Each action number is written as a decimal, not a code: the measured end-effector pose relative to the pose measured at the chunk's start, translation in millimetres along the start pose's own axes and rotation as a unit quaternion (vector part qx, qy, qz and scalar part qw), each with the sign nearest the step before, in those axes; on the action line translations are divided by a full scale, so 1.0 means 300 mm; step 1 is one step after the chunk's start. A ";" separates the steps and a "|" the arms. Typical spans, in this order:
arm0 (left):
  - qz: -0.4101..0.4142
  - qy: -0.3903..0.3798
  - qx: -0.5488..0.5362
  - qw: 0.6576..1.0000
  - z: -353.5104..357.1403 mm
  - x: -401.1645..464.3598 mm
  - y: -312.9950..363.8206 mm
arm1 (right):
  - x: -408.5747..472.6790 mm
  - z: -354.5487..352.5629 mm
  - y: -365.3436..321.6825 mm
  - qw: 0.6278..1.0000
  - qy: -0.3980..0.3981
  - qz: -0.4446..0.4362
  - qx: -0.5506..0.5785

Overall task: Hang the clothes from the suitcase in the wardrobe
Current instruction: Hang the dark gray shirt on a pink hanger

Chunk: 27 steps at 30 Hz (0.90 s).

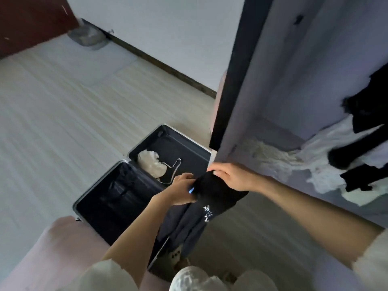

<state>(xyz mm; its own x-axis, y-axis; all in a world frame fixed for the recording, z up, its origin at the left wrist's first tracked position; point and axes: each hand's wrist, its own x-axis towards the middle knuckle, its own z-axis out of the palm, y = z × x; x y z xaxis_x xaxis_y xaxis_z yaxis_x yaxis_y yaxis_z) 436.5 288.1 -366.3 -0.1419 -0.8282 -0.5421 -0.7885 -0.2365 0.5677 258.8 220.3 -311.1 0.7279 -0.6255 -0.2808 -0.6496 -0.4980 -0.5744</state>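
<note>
Garment point(212, 198), dark with a small white print, hangs in front of the person, held up by both hands above the near edge of the suitcase point(117, 198). Its long axis runs top to bottom: the bunched upper end sits at the hands, and the loose end points down toward the floor point(52, 106), draping over the suitcase's near right corner. The left hand point(180, 190) has its fingers curled round the garment's upper left edge, where a small blue tag shows just beside the fingers. The right hand point(233, 177) grasps the top of the garment from above, fingers bent over the bunched fabric. Both grips are clenched on the cloth.

The suitcase lies open flat on the floor, 2 dark halves side by side. In the far half lie a crumpled white piece point(151, 164) and a hanger point(174, 169), touching each other. The near half looks dark; its contents cannot be told.

At right stands the wardrobe point(294, 80), its dark-edged door point(235, 80) open beside the suitcase. Inside, dark clothes point(365, 110) hang at the far right, and white clothes point(315, 164) lie heaped on its bottom shelf. The right hand is just beside the door's lower corner.
</note>
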 end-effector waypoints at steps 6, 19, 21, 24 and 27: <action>-0.016 0.078 0.077 0.994 0.163 0.053 0.395 | -0.373 -0.202 0.223 0.975 0.205 0.073 0.043; 0.069 0.192 0.060 0.977 0.018 0.181 1.039 | -0.813 -0.652 0.536 0.807 0.541 0.233 0.050; 0.100 0.201 -0.031 0.974 -0.040 0.205 1.134 | -0.841 -0.733 0.541 0.782 0.569 0.253 0.031; 0.172 0.214 -0.123 0.954 -0.133 0.218 1.271 | -0.857 -0.858 0.556 0.762 0.601 0.240 -0.020; 0.247 0.233 -0.177 0.924 -0.239 0.242 1.390 | -0.861 -0.988 0.561 0.777 0.584 0.231 -0.033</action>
<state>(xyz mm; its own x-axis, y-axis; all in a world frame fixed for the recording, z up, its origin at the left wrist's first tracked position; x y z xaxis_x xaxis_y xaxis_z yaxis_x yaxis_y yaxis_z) 140.3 93.0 -124.5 -0.0931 -0.9889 0.1163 -0.4395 0.1456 0.8864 -103.6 120.0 -107.4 -0.2570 -0.8458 0.4676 -0.8206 -0.0646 -0.5678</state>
